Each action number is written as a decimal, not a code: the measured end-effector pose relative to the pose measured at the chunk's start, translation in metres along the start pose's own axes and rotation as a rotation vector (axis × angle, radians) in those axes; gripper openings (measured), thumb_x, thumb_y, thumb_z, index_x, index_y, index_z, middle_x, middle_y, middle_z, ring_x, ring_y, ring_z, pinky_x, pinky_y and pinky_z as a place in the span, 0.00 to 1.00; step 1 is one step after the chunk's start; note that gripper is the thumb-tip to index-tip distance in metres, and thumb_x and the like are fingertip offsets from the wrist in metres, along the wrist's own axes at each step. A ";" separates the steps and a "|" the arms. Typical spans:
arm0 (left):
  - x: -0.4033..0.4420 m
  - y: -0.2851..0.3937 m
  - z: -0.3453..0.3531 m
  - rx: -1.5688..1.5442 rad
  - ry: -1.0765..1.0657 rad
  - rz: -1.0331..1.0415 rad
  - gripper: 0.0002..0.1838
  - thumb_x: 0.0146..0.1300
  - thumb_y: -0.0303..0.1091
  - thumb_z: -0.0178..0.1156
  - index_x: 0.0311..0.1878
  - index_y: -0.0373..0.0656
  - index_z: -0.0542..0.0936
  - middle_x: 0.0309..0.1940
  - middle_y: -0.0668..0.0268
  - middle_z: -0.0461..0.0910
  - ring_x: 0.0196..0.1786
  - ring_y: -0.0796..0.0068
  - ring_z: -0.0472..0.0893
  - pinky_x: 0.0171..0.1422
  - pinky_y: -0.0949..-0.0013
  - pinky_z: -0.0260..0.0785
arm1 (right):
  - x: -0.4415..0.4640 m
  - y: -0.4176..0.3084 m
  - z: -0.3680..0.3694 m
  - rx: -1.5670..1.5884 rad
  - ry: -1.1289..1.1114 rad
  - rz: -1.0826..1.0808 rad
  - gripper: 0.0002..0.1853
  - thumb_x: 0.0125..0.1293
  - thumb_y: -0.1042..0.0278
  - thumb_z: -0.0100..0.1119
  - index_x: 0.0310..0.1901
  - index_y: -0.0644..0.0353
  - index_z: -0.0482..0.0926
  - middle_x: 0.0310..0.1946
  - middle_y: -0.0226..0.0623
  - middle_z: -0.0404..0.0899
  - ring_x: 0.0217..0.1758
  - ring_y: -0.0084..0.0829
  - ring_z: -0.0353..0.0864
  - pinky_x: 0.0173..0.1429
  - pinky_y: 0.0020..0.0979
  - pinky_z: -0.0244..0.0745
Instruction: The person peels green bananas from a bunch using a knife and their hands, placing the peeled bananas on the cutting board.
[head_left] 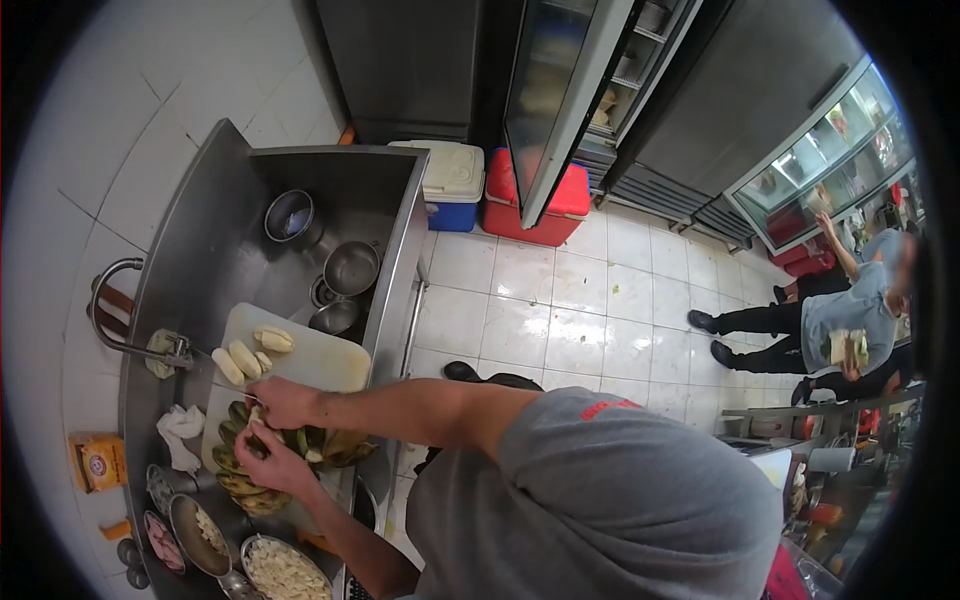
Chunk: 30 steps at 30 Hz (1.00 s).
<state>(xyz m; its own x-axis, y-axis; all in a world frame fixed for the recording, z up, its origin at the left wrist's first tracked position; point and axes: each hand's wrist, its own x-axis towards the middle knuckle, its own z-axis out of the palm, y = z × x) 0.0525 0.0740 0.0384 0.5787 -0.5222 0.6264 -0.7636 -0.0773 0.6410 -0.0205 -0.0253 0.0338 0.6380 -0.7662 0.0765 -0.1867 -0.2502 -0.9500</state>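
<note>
Over a pile of green and brown plantains (255,490) at the sink, my right hand (285,402) and my left hand (275,465) meet with bent fingers. A small pale piece shows between them, and a thin blade-like edge lies by my right hand; its shape is hard to make out. Peeled plantains (242,360) rest on the white cutting board (335,360) just beyond my hands. Peels and whole plantains lie under and beside both hands.
Metal bowls (350,268) sit in the sink basin (230,250). The faucet (105,310) and a white cloth (181,432) are at the left. A bowl of chopped pieces (285,570) is nearby. Coolers (535,205) stand behind; a person (850,320) is at the right.
</note>
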 end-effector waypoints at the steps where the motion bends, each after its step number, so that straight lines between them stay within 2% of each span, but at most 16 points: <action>1: -0.001 -0.002 0.001 -0.007 0.012 0.005 0.11 0.68 0.34 0.66 0.42 0.35 0.80 0.37 0.56 0.83 0.38 0.60 0.82 0.46 0.60 0.75 | 0.002 0.002 0.002 -0.008 0.011 0.005 0.18 0.55 0.69 0.64 0.48 0.60 0.81 0.32 0.51 0.84 0.39 0.50 0.86 0.44 0.44 0.79; 4: 0.001 -0.013 0.000 0.065 0.032 0.069 0.10 0.66 0.31 0.67 0.41 0.34 0.80 0.35 0.57 0.81 0.37 0.60 0.80 0.45 0.61 0.75 | 0.011 0.006 0.011 0.017 0.052 0.048 0.13 0.52 0.71 0.64 0.40 0.65 0.83 0.31 0.55 0.84 0.39 0.51 0.86 0.43 0.46 0.79; 7: 0.001 -0.016 0.001 0.003 0.024 0.157 0.09 0.64 0.28 0.68 0.39 0.33 0.79 0.35 0.57 0.79 0.36 0.62 0.79 0.44 0.62 0.75 | 0.016 0.005 0.013 -0.056 0.054 0.136 0.10 0.52 0.70 0.63 0.35 0.67 0.84 0.33 0.56 0.84 0.42 0.52 0.86 0.46 0.45 0.81; 9: -0.004 -0.032 0.005 -0.042 0.048 0.288 0.08 0.64 0.26 0.67 0.40 0.33 0.78 0.36 0.56 0.78 0.36 0.63 0.78 0.43 0.63 0.75 | 0.029 0.019 0.027 -0.113 0.176 0.146 0.11 0.53 0.68 0.62 0.33 0.69 0.84 0.32 0.57 0.84 0.41 0.52 0.86 0.46 0.45 0.81; 10: -0.006 -0.042 0.005 -0.070 0.061 0.360 0.07 0.65 0.25 0.67 0.40 0.33 0.78 0.36 0.56 0.78 0.36 0.64 0.78 0.43 0.63 0.74 | 0.034 0.025 0.034 -0.125 0.165 0.153 0.11 0.54 0.68 0.61 0.33 0.68 0.85 0.31 0.57 0.84 0.40 0.52 0.86 0.44 0.46 0.81; 11: -0.007 -0.046 0.003 -0.131 0.055 0.243 0.06 0.66 0.23 0.65 0.40 0.33 0.78 0.36 0.55 0.78 0.37 0.63 0.78 0.44 0.64 0.74 | 0.025 0.010 0.024 -0.116 0.102 0.121 0.11 0.53 0.68 0.61 0.32 0.68 0.85 0.29 0.57 0.83 0.37 0.53 0.86 0.43 0.46 0.81; 12: -0.007 -0.039 0.000 -0.082 0.036 0.188 0.06 0.68 0.25 0.63 0.42 0.33 0.78 0.37 0.55 0.78 0.38 0.61 0.79 0.46 0.63 0.74 | 0.033 0.011 0.024 -0.180 0.014 0.105 0.13 0.52 0.67 0.62 0.34 0.68 0.85 0.31 0.55 0.85 0.38 0.51 0.87 0.44 0.46 0.81; 14: -0.005 -0.024 -0.007 0.004 0.010 0.093 0.08 0.71 0.30 0.61 0.45 0.33 0.78 0.38 0.54 0.79 0.40 0.59 0.79 0.48 0.62 0.74 | 0.032 0.009 0.011 -0.230 -0.158 0.084 0.18 0.52 0.66 0.60 0.43 0.69 0.84 0.35 0.53 0.85 0.41 0.52 0.86 0.45 0.45 0.80; 16: -0.003 -0.014 -0.004 0.058 -0.023 0.003 0.12 0.74 0.35 0.58 0.48 0.33 0.78 0.40 0.53 0.79 0.42 0.57 0.79 0.49 0.60 0.74 | 0.035 0.023 0.020 -0.267 -0.210 0.011 0.22 0.52 0.65 0.59 0.48 0.68 0.83 0.35 0.52 0.86 0.41 0.50 0.86 0.45 0.45 0.80; 17: -0.003 -0.015 -0.001 -0.039 -0.067 -0.043 0.17 0.76 0.41 0.55 0.52 0.33 0.77 0.42 0.51 0.80 0.45 0.55 0.80 0.50 0.58 0.73 | 0.029 0.020 0.019 -0.274 -0.180 0.029 0.21 0.53 0.64 0.58 0.46 0.69 0.84 0.35 0.51 0.86 0.41 0.48 0.86 0.44 0.45 0.80; 19: -0.003 -0.005 0.001 -0.021 -0.094 -0.145 0.17 0.76 0.40 0.54 0.52 0.33 0.76 0.44 0.50 0.80 0.45 0.53 0.80 0.50 0.57 0.73 | 0.020 -0.005 0.001 -0.296 -0.258 0.169 0.19 0.54 0.62 0.59 0.42 0.68 0.86 0.35 0.50 0.86 0.42 0.46 0.86 0.44 0.46 0.79; 22: -0.002 -0.005 0.011 -0.001 -0.094 -0.105 0.16 0.77 0.39 0.51 0.51 0.33 0.77 0.46 0.50 0.79 0.45 0.52 0.80 0.50 0.57 0.72 | 0.018 -0.012 0.000 -0.397 -0.223 0.169 0.18 0.55 0.62 0.59 0.39 0.67 0.87 0.35 0.50 0.86 0.41 0.45 0.87 0.44 0.46 0.80; 25: -0.005 -0.016 0.020 -0.020 -0.046 0.081 0.14 0.78 0.37 0.51 0.50 0.33 0.77 0.45 0.51 0.80 0.44 0.53 0.80 0.49 0.59 0.72 | 0.021 -0.006 0.000 -0.378 -0.232 0.213 0.17 0.55 0.62 0.60 0.40 0.65 0.87 0.35 0.49 0.87 0.41 0.44 0.87 0.45 0.44 0.80; 28: -0.008 -0.044 0.025 -0.128 0.043 0.224 0.12 0.77 0.34 0.52 0.48 0.33 0.78 0.44 0.52 0.80 0.44 0.56 0.80 0.49 0.60 0.72 | 0.029 0.009 0.018 -0.444 -0.148 0.141 0.15 0.54 0.62 0.62 0.39 0.62 0.88 0.36 0.48 0.87 0.41 0.45 0.87 0.46 0.43 0.80; 30: -0.011 -0.043 0.021 -0.156 0.030 0.191 0.11 0.77 0.32 0.53 0.48 0.33 0.78 0.43 0.54 0.80 0.43 0.57 0.80 0.50 0.60 0.73 | 0.031 0.013 0.024 -0.423 -0.125 0.151 0.14 0.53 0.63 0.63 0.40 0.60 0.88 0.36 0.48 0.87 0.43 0.46 0.87 0.47 0.43 0.80</action>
<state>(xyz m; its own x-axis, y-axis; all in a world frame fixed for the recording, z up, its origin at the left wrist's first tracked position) 0.0729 0.0652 -0.0057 0.4381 -0.4893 0.7541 -0.8078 0.1538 0.5691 0.0151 -0.0376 0.0166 0.6608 -0.7417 -0.1149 -0.5559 -0.3807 -0.7390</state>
